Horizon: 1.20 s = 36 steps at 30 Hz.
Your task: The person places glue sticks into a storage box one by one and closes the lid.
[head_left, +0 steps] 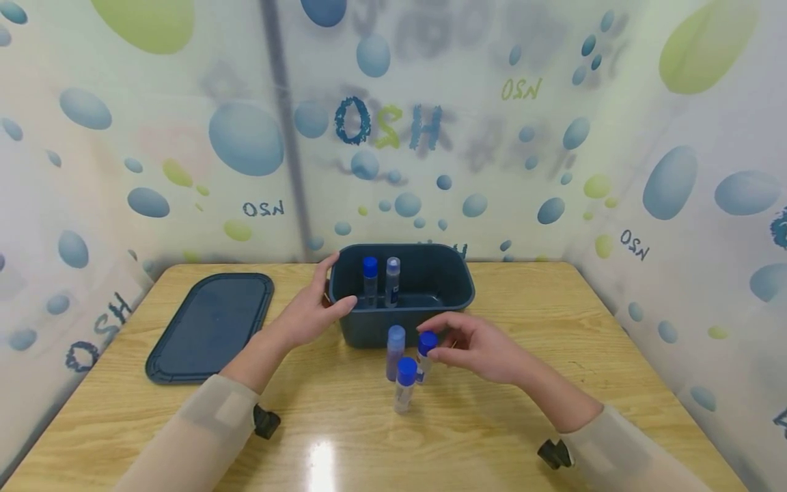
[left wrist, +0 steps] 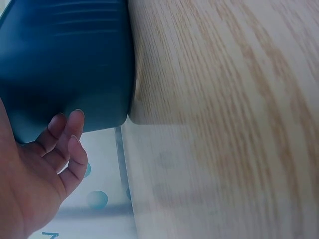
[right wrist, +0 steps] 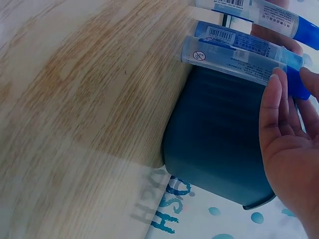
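Note:
My left hand (head_left: 310, 311) grips the left end of a dark blue plastic bin (head_left: 406, 328), thumb over the rim and fingers along the outside wall. In front of the bin, my right hand (head_left: 482, 345) pinches the dark blue cap of a clear glue bottle (right wrist: 229, 62) between thumb and fingers. Close to it stand two more upright bottles, one with a lighter blue cap (head_left: 396, 335) and one with a dark blue cap (head_left: 406, 371). Inside the bin are a blue-capped bottle (head_left: 370, 277) and a bottle with a pale, clear cap (head_left: 393, 273).
A dark blue lid (head_left: 212, 328) lies flat on the wooden table (head_left: 344, 437) to the left. Behind the bin hangs a printed curtain (head_left: 393, 171) with blue and green spots, and similar sheets enclose both sides.

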Motion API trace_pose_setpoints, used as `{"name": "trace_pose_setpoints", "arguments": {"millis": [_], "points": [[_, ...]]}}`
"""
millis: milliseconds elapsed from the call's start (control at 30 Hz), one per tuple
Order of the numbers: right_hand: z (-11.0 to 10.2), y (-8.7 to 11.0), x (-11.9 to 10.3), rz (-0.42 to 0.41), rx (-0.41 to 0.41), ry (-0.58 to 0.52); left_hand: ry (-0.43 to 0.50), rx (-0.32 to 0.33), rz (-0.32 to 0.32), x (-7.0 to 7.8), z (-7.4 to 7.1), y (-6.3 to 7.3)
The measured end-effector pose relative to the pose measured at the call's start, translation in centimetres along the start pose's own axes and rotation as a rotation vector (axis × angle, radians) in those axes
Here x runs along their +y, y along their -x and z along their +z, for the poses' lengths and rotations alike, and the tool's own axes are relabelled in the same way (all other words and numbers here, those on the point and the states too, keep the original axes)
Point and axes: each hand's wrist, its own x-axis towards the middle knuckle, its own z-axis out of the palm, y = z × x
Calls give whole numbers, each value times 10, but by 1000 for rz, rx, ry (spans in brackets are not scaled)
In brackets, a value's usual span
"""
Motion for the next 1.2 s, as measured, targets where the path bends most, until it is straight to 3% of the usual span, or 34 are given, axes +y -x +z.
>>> {"name": "trace_pose_setpoints", "arguments": {"millis": [333,733,1200], "points": [[-1,3,3,-47,17,16,9,-2,3,-2,1,0],[-15,23,-8,-66,92,51,16,-2,10,-2,1,0],[-37,37,-36,-246,243,85,14,-7,5,0,0,0]]}}
